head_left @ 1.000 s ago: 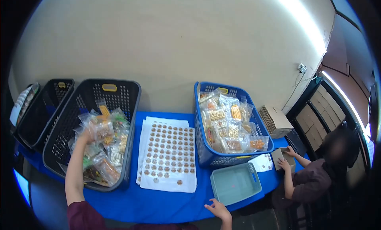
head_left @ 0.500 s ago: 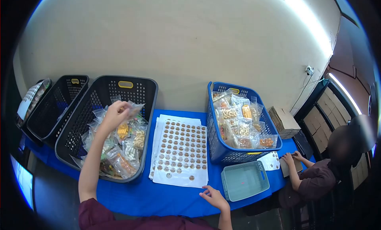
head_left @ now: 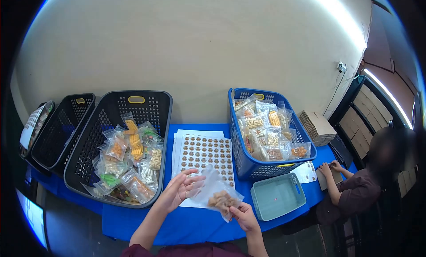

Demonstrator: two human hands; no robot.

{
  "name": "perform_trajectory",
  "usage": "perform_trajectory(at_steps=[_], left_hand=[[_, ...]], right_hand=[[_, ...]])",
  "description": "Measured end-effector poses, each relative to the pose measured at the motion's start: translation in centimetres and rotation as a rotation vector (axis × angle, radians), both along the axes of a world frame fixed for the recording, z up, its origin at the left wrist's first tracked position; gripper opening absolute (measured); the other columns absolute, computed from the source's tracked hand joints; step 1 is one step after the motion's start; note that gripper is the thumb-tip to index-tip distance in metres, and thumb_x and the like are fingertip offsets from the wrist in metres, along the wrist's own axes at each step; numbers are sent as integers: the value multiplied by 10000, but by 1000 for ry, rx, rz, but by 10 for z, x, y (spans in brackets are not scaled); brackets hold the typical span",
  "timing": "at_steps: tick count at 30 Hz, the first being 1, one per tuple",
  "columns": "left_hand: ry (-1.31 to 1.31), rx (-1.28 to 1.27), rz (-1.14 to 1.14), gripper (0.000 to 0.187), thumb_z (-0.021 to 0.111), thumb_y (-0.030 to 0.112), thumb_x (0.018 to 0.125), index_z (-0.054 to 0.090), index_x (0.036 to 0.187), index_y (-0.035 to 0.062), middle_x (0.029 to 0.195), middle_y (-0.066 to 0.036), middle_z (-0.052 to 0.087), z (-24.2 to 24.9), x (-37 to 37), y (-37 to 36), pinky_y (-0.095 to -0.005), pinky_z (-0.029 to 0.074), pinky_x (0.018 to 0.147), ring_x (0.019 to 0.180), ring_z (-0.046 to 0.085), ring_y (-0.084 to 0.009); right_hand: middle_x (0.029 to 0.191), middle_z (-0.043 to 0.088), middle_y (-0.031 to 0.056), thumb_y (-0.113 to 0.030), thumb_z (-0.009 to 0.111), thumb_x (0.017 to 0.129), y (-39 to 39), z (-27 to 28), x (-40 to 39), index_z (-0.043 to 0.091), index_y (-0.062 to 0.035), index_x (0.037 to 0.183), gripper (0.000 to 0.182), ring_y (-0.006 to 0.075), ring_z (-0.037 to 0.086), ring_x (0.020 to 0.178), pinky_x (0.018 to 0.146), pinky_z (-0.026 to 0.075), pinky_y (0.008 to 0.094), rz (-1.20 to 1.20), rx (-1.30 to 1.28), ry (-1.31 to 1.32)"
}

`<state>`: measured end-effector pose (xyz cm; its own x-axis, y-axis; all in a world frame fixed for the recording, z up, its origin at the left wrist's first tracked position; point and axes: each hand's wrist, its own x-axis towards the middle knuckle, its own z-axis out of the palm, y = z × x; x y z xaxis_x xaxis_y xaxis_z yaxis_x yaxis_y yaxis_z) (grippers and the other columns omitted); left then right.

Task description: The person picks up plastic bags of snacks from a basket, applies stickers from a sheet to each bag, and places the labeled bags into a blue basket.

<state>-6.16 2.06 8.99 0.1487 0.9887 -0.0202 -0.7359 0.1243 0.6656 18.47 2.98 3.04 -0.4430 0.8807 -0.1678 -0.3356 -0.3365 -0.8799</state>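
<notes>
My right hand [head_left: 245, 216] pinches the lower corner of a clear plastic bag [head_left: 223, 200] holding light-brown snack pieces. The bag tilts over the front of the sticker sheets [head_left: 206, 157], which carry rows of round brown stickers. Just left of the bag is my left hand [head_left: 181, 189], fingers spread, with nothing in it. A large dark basket [head_left: 73, 168] at the left holds several bags of coloured snacks [head_left: 135, 146]. To the right, a blue basket [head_left: 248, 168] is filled with more bagged snacks [head_left: 273, 132].
A pale green tray [head_left: 277, 197] sits before the blue basket. Stacked flat cardboard [head_left: 317, 128] stands at the back right. Another person [head_left: 355, 197] handles a cardboard piece [head_left: 329, 177] at the right. More dark baskets [head_left: 62, 132] line the far left of the blue-covered table [head_left: 177, 226].
My left hand has come from above the dark basket to the sheets and let go of the bag. My right hand has risen slightly and now holds it.
</notes>
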Motion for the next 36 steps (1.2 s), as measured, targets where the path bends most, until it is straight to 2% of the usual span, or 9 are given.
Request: perform_trajectory(at_steps=[4,7,14,18,23,26,30,33,36], left_hand=[[223,-97,-84,475,536,227,853,344,1212,-18,1076,-139,522,-66,34,-16,-251,479,797,984,542,-195],[570,19,209,366,598,157,815,468,1107,-22,957,-84,578,-82,51,-18,-228,464,715,867,556,-118],[419,-108,172,176,595,75,806,573,959,-8,857,-41,602,-48,26,-46,-223,436,707,772,541,-85],[377,-186,373,304,565,66,823,480,1099,-30,1017,-75,563,-35,27,-55,-248,447,760,895,551,-130],[525,-106,385,395,603,42,781,438,1127,-51,1040,-102,551,-39,22,-70,-253,451,797,961,539,-139],[991,134,469,436,640,53,740,443,1115,-52,1027,-106,554,-37,-3,-101,-274,467,789,956,542,-150],[314,182,885,486,615,116,722,419,1141,-34,1019,-121,551,0,-15,-112,-353,465,817,916,569,-225],[247,79,941,473,542,253,764,418,1152,12,1058,-93,523,-2,-36,-117,-321,450,803,920,545,-192],[226,6,990,438,457,284,845,401,1203,37,1108,-54,510,-8,-48,-130,-296,416,854,999,505,-164]], right_hand=[[864,623,99,-90,599,796,2,-12,-11,579,25,960,201,141,597,699,581,476,247,-132,54,-35],[828,619,88,-85,607,786,-4,-13,-26,563,25,979,226,156,602,687,583,476,252,-50,52,-83],[1013,558,95,-99,588,787,9,-2,-37,441,12,1161,417,123,546,730,585,450,231,446,-266,234],[991,567,95,-112,616,775,9,-12,-62,451,19,1135,417,134,558,753,643,460,254,484,-271,167],[981,573,92,-109,641,762,9,-15,-67,472,24,1119,417,158,568,815,744,458,283,575,-87,10],[1000,580,99,-145,615,787,29,-14,-59,497,-4,1091,355,152,567,843,778,444,282,766,-20,40],[924,606,80,-193,584,800,79,-107,-66,527,-25,1049,305,138,566,845,750,440,262,573,-19,-247],[1046,536,121,-227,641,728,103,-222,-79,427,-22,1171,533,212,523,956,795,425,325,124,96,-665],[1103,460,144,-217,672,668,99,-278,-85,349,-60,1242,677,278,473,1011,826,407,392,58,338,-1105]])
